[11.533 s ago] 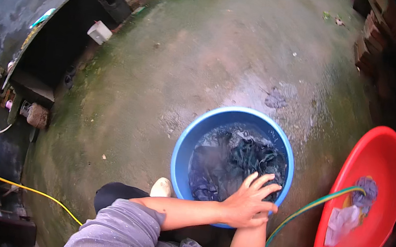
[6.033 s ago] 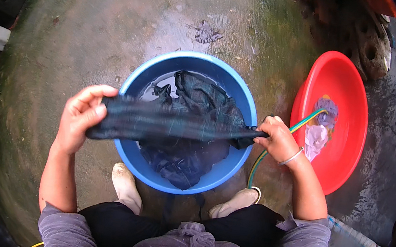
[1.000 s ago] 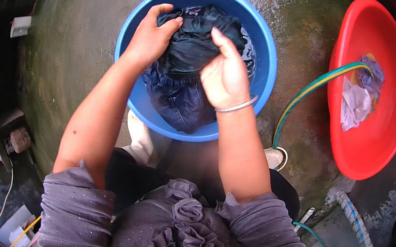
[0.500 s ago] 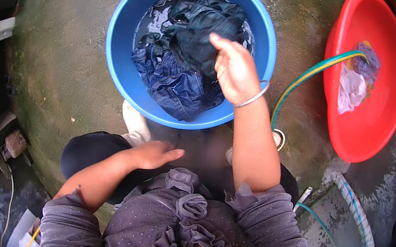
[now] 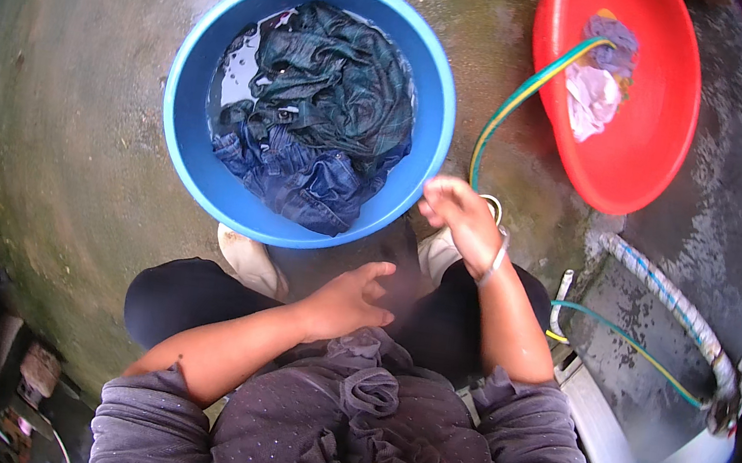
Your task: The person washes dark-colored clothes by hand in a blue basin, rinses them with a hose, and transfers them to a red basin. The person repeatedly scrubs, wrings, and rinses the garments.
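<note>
Close in front of me stands a blue tub (image 5: 180,127) with water and wet clothes in it. A dark green plaid garment (image 5: 340,78) lies at the far side, and blue denim (image 5: 320,189) is heaped at the near side. My right hand (image 5: 461,220), a bangle at its wrist, hovers beside the tub's near right rim. Its fingers are loosely bent, and I see nothing in them. Over my lap is my left hand (image 5: 344,305), thumb and forefinger spread apart, holding nothing.
A red basin (image 5: 649,146) stands tilted at the far right, with a white cloth (image 5: 591,101) and a greyish-purple cloth (image 5: 613,48) inside. A green-yellow hose (image 5: 520,97) runs into it. A wrapped pipe (image 5: 671,304) lies on the wet floor at the right.
My right hand has come back from above the clothes to beside the tub's rim. My left hand has shifted right with its fingers spreading. The whole view has shifted.
</note>
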Tool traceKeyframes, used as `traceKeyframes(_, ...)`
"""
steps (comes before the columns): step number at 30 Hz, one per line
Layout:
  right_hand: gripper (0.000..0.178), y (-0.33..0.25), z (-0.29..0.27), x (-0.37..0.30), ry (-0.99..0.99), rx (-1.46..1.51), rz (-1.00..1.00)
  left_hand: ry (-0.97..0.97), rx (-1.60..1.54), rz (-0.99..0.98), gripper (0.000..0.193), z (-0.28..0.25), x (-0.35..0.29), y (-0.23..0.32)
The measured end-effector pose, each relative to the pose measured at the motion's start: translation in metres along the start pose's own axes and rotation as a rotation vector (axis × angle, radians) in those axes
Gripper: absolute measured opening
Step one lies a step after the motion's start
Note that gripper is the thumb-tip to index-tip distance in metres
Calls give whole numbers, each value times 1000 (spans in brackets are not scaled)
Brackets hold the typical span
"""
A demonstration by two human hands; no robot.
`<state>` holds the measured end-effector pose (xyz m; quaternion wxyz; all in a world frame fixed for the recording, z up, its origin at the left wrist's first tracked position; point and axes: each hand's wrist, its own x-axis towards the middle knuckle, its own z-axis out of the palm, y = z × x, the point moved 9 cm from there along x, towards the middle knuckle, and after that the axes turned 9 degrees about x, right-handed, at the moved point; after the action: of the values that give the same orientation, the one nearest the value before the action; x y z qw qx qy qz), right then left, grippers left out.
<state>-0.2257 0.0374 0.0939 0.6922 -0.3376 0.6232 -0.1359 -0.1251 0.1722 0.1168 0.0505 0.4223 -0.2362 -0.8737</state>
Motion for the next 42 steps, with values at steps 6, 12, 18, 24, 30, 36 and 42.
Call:
traceKeyframes(6,13,11,1,-145,-343,-199,369,-76,-53,55,74,16,7,43)
traceKeyframes(12,17,13,24,-248,-272,-168,342,-71,-106,311,53,25,-33,143)
traceKeyframes(18,19,10,33,-264,-128,-42,185,-252,282,392,34,79,-66,201)
traceKeyframes(24,23,5,43,-258,-120,5,104,-372,676,390,20,118,-82,190)
traceKeyframes(30,20,-1,51,-254,-314,-23,311,-345,893,475,26,130,-83,178)
traceKeyframes(36,22,2,25,-255,-57,184,99,-455,805,627,21,153,-95,182)
traceKeyframes(42,18,19,17,-252,-120,470,305,-660,1498,610,17,174,-111,145)
